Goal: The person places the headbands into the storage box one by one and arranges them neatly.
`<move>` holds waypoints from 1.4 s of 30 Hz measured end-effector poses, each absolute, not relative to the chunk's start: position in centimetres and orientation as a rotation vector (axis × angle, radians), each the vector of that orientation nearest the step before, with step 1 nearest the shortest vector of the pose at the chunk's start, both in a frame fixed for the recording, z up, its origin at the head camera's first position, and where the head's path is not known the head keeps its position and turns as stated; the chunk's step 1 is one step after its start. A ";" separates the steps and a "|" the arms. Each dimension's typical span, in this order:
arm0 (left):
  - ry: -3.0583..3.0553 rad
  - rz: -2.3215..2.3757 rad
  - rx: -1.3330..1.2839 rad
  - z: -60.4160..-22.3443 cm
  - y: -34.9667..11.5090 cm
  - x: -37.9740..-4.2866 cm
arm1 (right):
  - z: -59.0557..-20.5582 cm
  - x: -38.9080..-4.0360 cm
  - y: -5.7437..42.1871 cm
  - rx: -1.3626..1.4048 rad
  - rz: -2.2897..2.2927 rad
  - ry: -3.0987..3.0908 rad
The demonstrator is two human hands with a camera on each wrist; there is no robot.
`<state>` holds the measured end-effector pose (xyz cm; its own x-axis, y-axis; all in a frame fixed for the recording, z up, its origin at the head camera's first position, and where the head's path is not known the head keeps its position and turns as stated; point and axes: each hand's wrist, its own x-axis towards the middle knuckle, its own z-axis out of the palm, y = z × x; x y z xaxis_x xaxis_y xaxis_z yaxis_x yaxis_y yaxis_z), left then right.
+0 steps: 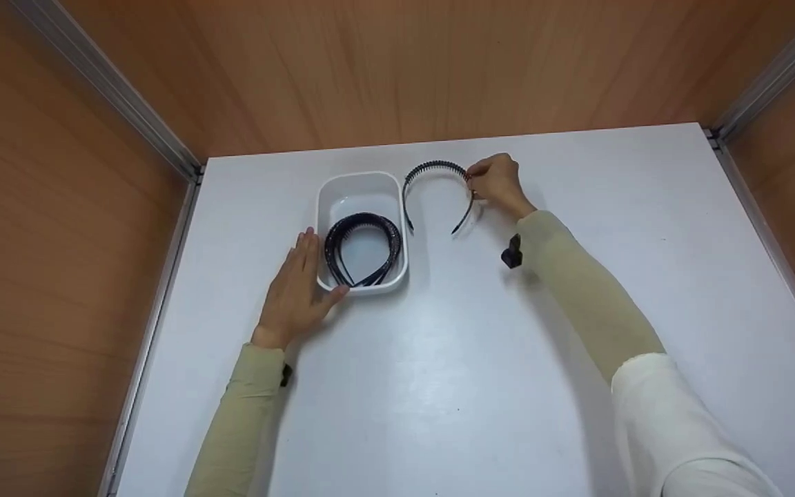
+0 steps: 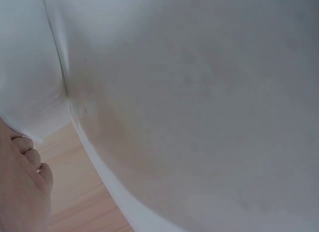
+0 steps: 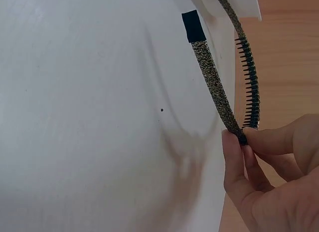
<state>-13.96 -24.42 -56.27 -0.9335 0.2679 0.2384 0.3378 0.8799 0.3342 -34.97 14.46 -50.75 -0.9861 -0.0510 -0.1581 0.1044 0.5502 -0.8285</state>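
My right hand (image 1: 497, 183) pinches one side of a dark toothed headband (image 1: 437, 164) between thumb and fingers. In the right wrist view the headband (image 3: 214, 85) shows a speckled gold-and-black band, a black tip and a row of comb teeth. It is held just right of a white rectangular tub (image 1: 359, 181). Several dark headbands (image 1: 397, 241) lie together in a ring in the tub's near part. My left hand (image 1: 292, 290) rests against the tub's left side, fingers straight, with the thumb at its near edge. In the left wrist view only part of the hand (image 2: 30, 177) shows.
The tub stands toward the back of a white table (image 1: 439, 386). Wood-grain panels (image 1: 397, 76) rise behind the table and on both sides, with metal strips (image 1: 114, 83) at the corners.
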 end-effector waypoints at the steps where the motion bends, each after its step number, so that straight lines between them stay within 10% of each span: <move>1: -2.863 -0.559 -0.465 -56.3 -24.4 -14.0 | -50.6 -35.0 14.5 0.053 -1.418 2.610; 42: -2.843 -0.551 -0.465 -56.2 -24.7 -14.4 | -44.8 -33.1 14.3 -0.037 -1.640 2.429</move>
